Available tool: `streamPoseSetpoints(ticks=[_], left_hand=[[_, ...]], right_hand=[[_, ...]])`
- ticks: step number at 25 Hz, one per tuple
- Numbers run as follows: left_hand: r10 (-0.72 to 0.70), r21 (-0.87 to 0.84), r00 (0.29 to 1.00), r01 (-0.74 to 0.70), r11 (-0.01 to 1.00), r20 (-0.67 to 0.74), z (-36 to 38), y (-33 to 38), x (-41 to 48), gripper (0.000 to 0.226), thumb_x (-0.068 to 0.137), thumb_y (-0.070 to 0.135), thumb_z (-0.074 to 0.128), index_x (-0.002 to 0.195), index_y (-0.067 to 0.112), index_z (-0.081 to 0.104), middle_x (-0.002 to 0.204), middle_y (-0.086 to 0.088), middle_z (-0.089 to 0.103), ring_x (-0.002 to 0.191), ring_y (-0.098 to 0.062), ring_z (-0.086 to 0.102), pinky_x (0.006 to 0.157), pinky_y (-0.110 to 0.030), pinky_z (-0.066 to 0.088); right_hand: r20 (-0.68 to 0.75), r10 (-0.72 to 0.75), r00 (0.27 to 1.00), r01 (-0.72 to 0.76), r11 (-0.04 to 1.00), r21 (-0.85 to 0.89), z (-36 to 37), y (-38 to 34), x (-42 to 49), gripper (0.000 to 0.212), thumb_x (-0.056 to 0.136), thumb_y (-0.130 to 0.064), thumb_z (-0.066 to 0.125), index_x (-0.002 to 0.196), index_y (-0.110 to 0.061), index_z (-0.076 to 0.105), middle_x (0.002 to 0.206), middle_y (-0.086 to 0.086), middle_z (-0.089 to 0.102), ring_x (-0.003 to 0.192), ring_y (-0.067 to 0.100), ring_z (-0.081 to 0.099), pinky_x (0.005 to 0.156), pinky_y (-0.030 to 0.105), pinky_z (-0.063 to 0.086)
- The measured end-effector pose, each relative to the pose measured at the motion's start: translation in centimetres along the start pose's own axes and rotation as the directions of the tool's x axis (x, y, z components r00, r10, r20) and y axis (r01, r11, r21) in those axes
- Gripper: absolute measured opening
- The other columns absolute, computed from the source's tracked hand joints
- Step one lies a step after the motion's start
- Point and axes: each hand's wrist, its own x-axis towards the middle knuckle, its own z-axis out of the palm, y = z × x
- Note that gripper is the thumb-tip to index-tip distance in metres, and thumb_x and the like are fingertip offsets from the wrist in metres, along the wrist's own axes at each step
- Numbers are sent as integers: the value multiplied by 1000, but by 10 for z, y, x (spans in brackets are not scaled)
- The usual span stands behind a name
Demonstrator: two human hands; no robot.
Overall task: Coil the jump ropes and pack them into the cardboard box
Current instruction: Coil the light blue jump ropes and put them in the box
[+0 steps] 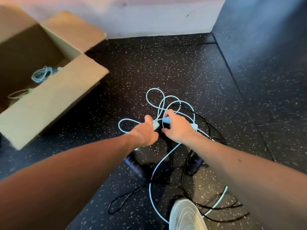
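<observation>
A light blue jump rope [155, 97] lies in loose loops on the speckled black floor, tangled with a black jump rope [207, 130]. My left hand [147, 130] grips one pale blue handle [155, 125]. My right hand [177, 128] grips the other blue handle [166, 120], and a pale end [194, 126] shows past its far side. Two black handles [134, 166] [194, 165] lie on the floor below my forearms. The open cardboard box [49, 98] stands at the left, with a coiled blue rope [41, 74] and a coiled tan rope [18, 93] inside.
A white wall [149, 19] meets the floor behind the ropes, and a dark wall [265, 47] closes the right side. My white shoe [186, 214] stands on the floor at the bottom, among loops of black and blue rope.
</observation>
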Motion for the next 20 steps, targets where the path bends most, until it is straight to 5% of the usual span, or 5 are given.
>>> streamPoseSetpoints(ticks=[2,6,12,17,20], left_hand=[[20,-194,1000,-18,981,7,-38,5,-30,40,100,24,41,136,7,38,117,-19,61,106,-37,61,84,-40,48],[158,-484,981,-194,853,-114,-127,17,-133,29,100,41,46,93,15,58,65,-1,49,53,-14,46,45,-26,34],[175,-616,896,-412,671,-409,-200,40,-302,29,96,57,46,103,35,64,46,0,42,41,-18,42,46,-30,40],[60,-712,796,-569,412,-602,-203,63,-407,27,102,35,42,112,11,50,56,-9,45,41,-21,39,48,-31,41],[-79,-823,836,-513,244,-544,-180,52,-450,28,101,33,41,105,8,51,59,-6,44,41,-17,39,45,-29,39]], right_hand=[[6,-166,986,166,986,6,-25,-17,-12,51,88,-35,74,133,-32,51,90,-8,45,94,21,55,83,33,43],[-99,-479,872,475,878,-57,-106,-80,-57,20,100,-28,60,117,-26,70,85,-4,48,89,22,58,75,33,41],[-380,-637,671,629,760,-162,-236,-195,-181,14,92,-29,68,99,-24,79,94,1,71,93,24,66,81,40,52],[-524,-443,727,476,876,-80,-248,-234,-273,9,92,-20,64,94,-21,73,89,3,72,90,27,66,72,30,46],[-303,-376,876,428,894,130,-217,-221,-310,22,101,-34,54,95,-22,72,75,-2,67,79,26,66,75,40,55]])
